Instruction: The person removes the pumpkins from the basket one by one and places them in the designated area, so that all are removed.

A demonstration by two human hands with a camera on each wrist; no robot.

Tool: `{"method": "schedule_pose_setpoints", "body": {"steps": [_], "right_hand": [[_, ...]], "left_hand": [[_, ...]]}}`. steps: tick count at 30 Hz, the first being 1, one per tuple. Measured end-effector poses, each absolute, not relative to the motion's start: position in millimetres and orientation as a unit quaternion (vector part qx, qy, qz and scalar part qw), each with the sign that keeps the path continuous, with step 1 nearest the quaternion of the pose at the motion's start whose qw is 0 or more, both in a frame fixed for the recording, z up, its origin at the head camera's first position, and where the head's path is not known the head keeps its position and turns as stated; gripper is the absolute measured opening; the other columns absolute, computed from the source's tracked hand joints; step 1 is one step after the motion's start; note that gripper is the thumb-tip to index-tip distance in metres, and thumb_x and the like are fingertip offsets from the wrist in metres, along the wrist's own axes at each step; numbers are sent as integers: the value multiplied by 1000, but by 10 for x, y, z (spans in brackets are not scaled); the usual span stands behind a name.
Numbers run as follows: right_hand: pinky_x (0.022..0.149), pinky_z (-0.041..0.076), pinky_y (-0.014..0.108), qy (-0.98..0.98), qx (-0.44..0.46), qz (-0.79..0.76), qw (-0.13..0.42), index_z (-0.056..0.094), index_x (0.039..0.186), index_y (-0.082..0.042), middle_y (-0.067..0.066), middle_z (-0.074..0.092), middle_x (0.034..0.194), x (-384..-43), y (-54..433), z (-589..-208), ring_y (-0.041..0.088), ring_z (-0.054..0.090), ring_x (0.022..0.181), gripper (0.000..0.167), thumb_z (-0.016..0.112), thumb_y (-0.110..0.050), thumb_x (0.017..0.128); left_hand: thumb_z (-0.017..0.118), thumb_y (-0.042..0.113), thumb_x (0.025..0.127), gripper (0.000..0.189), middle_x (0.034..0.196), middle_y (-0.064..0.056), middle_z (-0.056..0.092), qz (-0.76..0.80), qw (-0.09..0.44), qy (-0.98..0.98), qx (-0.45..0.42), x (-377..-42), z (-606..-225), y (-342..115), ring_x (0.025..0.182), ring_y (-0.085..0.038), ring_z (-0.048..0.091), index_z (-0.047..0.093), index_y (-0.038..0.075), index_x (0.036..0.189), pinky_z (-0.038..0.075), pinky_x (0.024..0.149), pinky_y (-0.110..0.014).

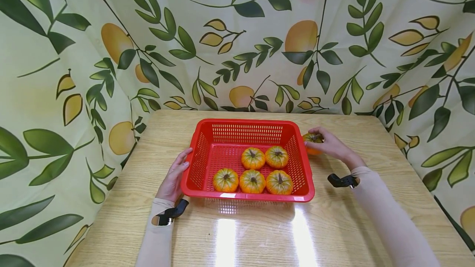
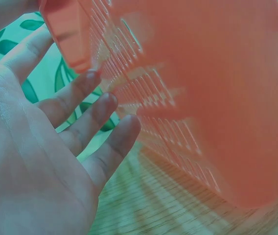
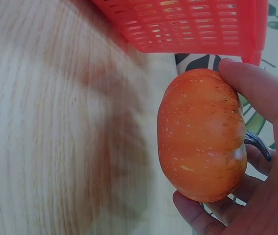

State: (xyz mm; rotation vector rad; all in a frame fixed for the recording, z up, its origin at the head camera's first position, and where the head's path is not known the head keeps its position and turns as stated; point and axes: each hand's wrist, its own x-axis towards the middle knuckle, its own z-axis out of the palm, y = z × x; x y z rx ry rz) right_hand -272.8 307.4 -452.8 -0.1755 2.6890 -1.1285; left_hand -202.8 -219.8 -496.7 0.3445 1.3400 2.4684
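A red plastic basket (image 1: 245, 196) stands on the table with several small orange-and-yellow pumpkins (image 1: 253, 181) inside. At its left side is my left hand (image 1: 173, 178), the fingers fairly straight and touching the outside near the rim. In the left wrist view, fingertips (image 2: 127, 127) rest against or very near the slotted basket wall (image 2: 202, 98). My right hand (image 1: 330, 145) grips another pumpkin (image 1: 313, 138) just outside the basket's right wall. The right wrist view shows this pumpkin (image 3: 202, 137) tipped sideways between thumb and fingers, its dark curved stem towards the palm.
Under the basket lies a light wood-grain table (image 1: 259, 234) with bright reflections at the front. A leaf-and-fruit patterned cloth (image 1: 245, 52) encloses the back and both sides. Each wrist wears a black strap-on device (image 1: 172, 213).
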Motion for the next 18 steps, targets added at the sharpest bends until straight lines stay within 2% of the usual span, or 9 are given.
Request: {"method": "schedule_pose_setpoints", "body": {"steps": [18], "right_hand": [[111, 39, 65, 915, -59, -384, 111, 39, 145, 1, 28, 46, 143, -2704, 3082, -4629, 43, 43, 128, 67, 66, -34, 96]], "left_hand": [[42, 12, 107, 45, 147, -1, 49, 866, 155, 459, 123, -2027, -4972, -2190, 121, -18, 62, 44, 25, 150, 56, 100, -37]]}}
